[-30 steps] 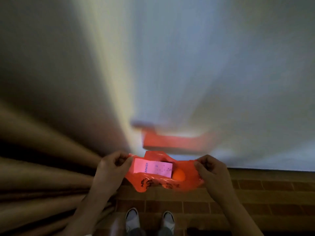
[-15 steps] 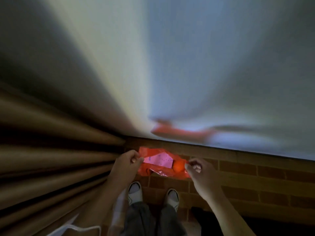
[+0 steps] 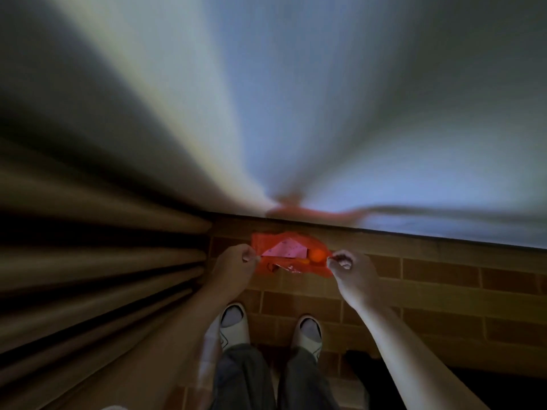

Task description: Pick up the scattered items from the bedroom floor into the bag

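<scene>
Head view, the only view. Bag [image 3: 291, 266], orange plastic, is held out in front of me above the brick-pattern floor [image 3: 438, 273], mouth stretched open between my two hands. My left hand [image 3: 236, 266] pinches the left rim with curled fingers; my right hand [image 3: 350, 267] pinches the right rim the same way. Both grips are closed on the bag's plastic.

Inside the mouth: one pink paper [image 3: 284, 250], lying flat and tilted, and one orange ball [image 3: 318, 255] just beside it on the right. Something shiny and crumpled shows lower in the bag; I cannot tell what it is.

Ahead, at the foot of the wall [image 3: 296, 113], one reddish object [image 3: 313, 213] shows, too blurred to identify. Curtain folds [image 3: 88, 261] hang on my left. My two shoes [image 3: 233, 325] are below.

Risks, as I judge them: each grip is only a thin pinch on slick film, so one slip would collapse the mouth and tip the ball out, since it sits near the rim. The heavy blur suggests my head is moving, so a reach toward the red object now could miss.

Counts: one bag, one paper, one ball, one blurred red object, two hands, two shoes.
</scene>
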